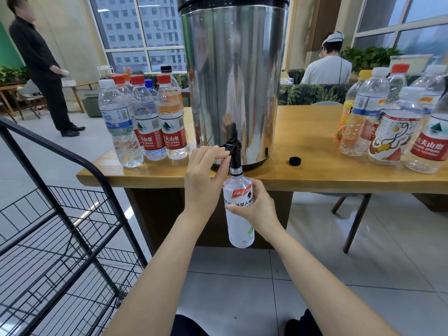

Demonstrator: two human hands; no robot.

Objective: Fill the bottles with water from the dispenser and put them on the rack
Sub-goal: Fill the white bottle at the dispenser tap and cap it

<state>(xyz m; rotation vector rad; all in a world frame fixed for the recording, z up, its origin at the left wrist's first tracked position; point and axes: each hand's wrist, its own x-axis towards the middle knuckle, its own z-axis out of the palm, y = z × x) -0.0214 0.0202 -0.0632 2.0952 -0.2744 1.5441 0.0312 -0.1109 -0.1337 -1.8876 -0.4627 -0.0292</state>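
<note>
A tall steel water dispenser [232, 76] stands at the front edge of a wooden table [310, 170]. Its black tap [233, 151] hangs over the edge. My left hand [206, 175] pinches the tap's lever. My right hand [257, 207] grips an uncapped white-labelled bottle [238, 229], holding it upright with its mouth right under the spout. The bottle's black cap [295, 161] lies on the table to the right of the dispenser. A black wire rack [60, 226] stands at the lower left.
Several capped bottles [145, 122] cluster on the table left of the dispenser, and several more bottles [392, 117] stand at the right. A person in black [41, 64] stands at the far left; another person [327, 66] sits behind the table. A chair leg [356, 219] shows under it.
</note>
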